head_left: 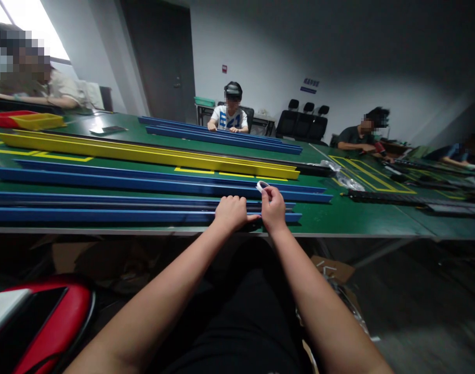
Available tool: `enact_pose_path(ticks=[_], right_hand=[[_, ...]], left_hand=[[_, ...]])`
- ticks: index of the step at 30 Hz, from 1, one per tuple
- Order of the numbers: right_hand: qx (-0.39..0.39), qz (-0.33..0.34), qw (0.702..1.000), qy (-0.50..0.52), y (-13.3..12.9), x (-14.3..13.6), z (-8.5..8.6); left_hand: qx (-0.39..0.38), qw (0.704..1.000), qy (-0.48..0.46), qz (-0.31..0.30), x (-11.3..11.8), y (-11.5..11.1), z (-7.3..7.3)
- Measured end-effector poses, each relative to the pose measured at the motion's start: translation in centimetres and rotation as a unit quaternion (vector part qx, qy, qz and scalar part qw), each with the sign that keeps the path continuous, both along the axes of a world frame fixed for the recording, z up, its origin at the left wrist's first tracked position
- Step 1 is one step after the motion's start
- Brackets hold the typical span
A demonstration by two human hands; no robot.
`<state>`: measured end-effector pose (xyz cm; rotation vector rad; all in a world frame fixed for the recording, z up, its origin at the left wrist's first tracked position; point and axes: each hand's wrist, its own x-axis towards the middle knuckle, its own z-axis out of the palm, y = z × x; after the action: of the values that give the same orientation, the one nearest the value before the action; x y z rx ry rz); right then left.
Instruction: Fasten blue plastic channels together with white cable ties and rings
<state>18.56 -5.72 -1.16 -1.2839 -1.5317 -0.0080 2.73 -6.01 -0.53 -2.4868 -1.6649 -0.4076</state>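
Note:
My left hand (232, 212) is closed over the nearest blue channel (144, 214), close to its right end. Its fingers curl over the channel's edge and the thumb points right. Inside that channel runs a dark strip (175, 205). Just to the right, my right hand (274, 209) pinches a small white ring (262, 185) that looks like a roll of tape, held up above the channels. A second blue channel (116, 180) lies behind, parallel to the first. What my left fingertips touch on the far side is hidden.
Beyond lie a yellow channel (144, 155) and more blue channels (222, 136). Red and yellow trays (38, 121) stand at left, plastic wrapping (348, 181) and black strips (401, 197) at right. Several people sit around the green table (358, 221). A red stool (62, 322) is lower left.

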Motion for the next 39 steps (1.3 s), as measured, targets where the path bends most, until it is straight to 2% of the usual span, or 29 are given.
enact_pose_path(ticks=[4,10,12,17,21,26,30,32,36,39], right_hand=[[-0.025,-0.039,0.993,-0.106,0.2,0.7,-1.2],[-0.030,-0.075,0.984,-0.158,0.3,0.5,-2.3],[-0.025,-0.075,0.984,-0.158,0.3,0.4,-2.4],[-0.016,-0.068,0.983,-0.168,0.0,0.4,-2.4],[0.001,-0.067,0.981,-0.182,0.0,0.4,-2.5],[0.003,-0.068,0.979,-0.190,-0.1,0.3,-2.4],[-0.006,-0.072,0.979,-0.192,-0.1,0.2,-2.4],[-0.015,-0.071,0.979,-0.192,-0.1,0.2,-2.4],[-0.016,-0.071,0.979,-0.190,-0.1,0.2,-2.5],[-0.007,-0.074,0.977,-0.201,-0.1,0.2,-2.5]], left_hand=[[0.019,0.999,-0.016,-0.025,1.4,-0.3,-0.2],[0.036,0.991,-0.059,-0.118,-1.1,-1.0,0.1],[0.029,0.990,-0.071,-0.115,-2.6,-1.1,0.4],[-0.043,0.998,-0.021,-0.044,-8.3,-0.8,1.2],[-0.048,0.997,-0.050,-0.035,-12.8,0.0,1.5],[-0.048,0.996,-0.076,0.017,-16.3,0.5,1.5],[0.000,0.996,-0.076,-0.038,-16.3,-0.5,1.0],[-0.010,0.998,-0.038,-0.056,-15.7,-1.1,0.6],[-0.036,0.998,0.047,-0.029,-14.9,-1.2,-0.4],[-0.036,0.997,0.062,-0.022,-15.0,-0.7,-0.9]])
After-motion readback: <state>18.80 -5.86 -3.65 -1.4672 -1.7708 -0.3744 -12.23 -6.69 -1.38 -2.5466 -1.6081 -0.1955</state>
